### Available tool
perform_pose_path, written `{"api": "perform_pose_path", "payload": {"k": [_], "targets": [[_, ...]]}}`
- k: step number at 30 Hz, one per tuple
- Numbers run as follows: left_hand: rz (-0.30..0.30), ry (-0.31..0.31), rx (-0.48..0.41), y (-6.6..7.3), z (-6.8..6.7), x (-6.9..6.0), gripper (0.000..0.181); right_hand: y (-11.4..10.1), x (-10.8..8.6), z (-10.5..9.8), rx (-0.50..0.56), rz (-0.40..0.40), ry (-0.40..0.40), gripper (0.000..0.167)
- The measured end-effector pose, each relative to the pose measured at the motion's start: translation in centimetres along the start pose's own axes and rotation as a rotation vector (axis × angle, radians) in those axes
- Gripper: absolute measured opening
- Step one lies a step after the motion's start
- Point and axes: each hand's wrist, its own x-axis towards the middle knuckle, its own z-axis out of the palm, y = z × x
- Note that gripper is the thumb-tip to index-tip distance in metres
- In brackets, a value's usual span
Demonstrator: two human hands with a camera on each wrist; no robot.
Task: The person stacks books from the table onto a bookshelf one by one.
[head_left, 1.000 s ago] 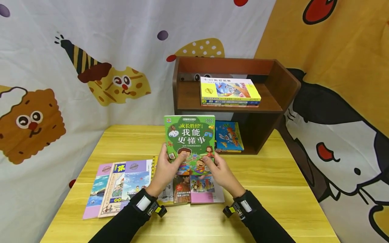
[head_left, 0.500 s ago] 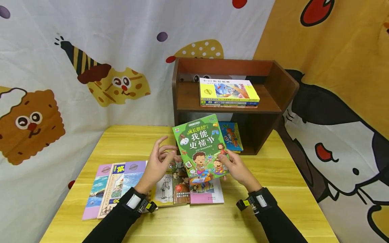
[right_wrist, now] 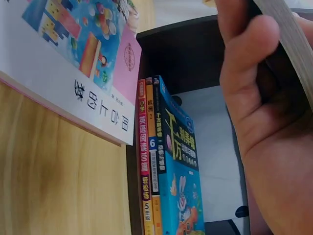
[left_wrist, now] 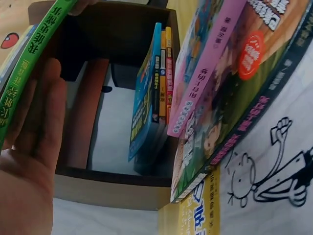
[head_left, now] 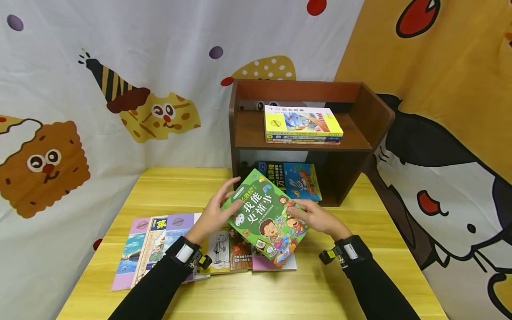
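A green picture book is held tilted above the table, its top corner turned left. My right hand grips its right edge, thumb on the cover. At its upper left edge my left hand has the thumb on the cover and the fingers behind. The left wrist view shows the green spine along the left hand; in the right wrist view the page edges lie by the right hand. Below the book, several books lie overlapping on the table.
A brown two-level shelf stands at the back. Its upper level bears a stack of books; the lower one holds blue-covered books. More books lie at the left of the wooden table, before a printed cloth.
The green book has turned counterclockwise from upright and come slightly lower. My left hand let go of it, then took hold of its upper left edge; the right hand has moved right.
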Motion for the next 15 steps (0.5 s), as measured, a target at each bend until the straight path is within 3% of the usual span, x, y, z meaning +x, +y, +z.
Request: {"api": "perform_pose_path", "payload": {"k": [4, 8, 15], "targets": [[-0.050, -0.063, -0.096, -0.5, 0.3, -0.3, 0.066, 0.0, 0.2, -0.1, -0.040, 0.030, -0.005, 0.036], [-0.073, -0.058, -0.072, -1.0, 0.5, -0.3, 0.067, 0.2, 0.2, -0.2, -0.096, 0.060, 0.020, 0.035], [-0.076, -0.008, -0.026, -0.6, 1.0, -0.4, 0.068, 1.0, 0.2, 0.0, 0.058, 0.087, 0.068, 0.038]]}}
